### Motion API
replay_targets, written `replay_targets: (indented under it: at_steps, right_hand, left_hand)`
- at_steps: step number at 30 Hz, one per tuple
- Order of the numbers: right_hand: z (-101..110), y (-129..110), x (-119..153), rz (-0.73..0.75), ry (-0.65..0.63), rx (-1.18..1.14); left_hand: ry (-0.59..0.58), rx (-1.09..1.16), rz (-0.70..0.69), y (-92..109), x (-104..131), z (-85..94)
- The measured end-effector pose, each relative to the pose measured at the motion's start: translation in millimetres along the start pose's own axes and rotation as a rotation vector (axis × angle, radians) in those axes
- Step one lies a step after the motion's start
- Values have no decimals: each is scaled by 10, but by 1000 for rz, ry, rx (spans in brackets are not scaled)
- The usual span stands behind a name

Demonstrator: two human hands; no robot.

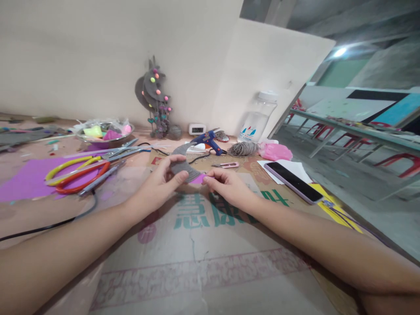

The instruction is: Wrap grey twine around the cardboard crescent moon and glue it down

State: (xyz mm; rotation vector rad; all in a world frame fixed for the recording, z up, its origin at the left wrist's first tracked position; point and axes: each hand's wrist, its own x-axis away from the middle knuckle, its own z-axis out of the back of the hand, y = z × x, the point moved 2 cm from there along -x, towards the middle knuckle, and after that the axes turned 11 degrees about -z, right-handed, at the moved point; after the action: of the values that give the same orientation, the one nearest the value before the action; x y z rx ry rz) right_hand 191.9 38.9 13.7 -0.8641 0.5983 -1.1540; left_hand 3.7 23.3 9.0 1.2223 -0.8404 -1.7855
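Observation:
My left hand (167,177) is closed round a grey yarn-wrapped crescent (182,168), its thumb in front and fingers behind. The crescent's upper tip curves up to the right, toward the glue gun. At its lower right end a small purple piece (198,179) shows, and my right hand (223,181) pinches there with thumb and forefinger. Whether the right fingers hold the purple piece or a strand of yarn is too small to tell. Both hands are just above a printed cardboard sheet (197,262).
Beyond my hands lie a blue glue gun (209,142), a pink-handled cutter (225,165) and a grey yarn bundle (243,149). Scissors (78,175) rest on purple sheets at left, near a bowl (103,139). A bottle (257,117) stands behind; a phone (293,181) lies right.

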Motion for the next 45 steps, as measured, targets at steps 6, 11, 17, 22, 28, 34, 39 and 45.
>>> replay_targets:
  at_steps: [6,11,17,22,28,34,39,45]
  right_hand:
    - [-55,-27,38,97,-97,118]
    - [-68,-42,62,135,-110,146]
    - [-64,-58,63,115,-111,154]
    - [-63,-44,56,121,-108,161]
    - [-70,-31,48,129,-100,177]
    - [-67,-21,42,134,-99,170]
    - [-70,-41,58,139,-98,175]
    - [-10,-39,53,127,44,210]
  left_hand:
    - [70,-44,-18,-2,-30,46]
    - [55,-120,-50,-5,-19,73]
    - [117,-8,58,-22,-12,86]
    - [78,99,106,-20,-35,50]
    - [59,185,169,-58,-36,35]
    - [68,281,153,-142,-40,28]
    - [79,231,109,-124,-40,39]
    - [40,208,92,-63,-32,42]
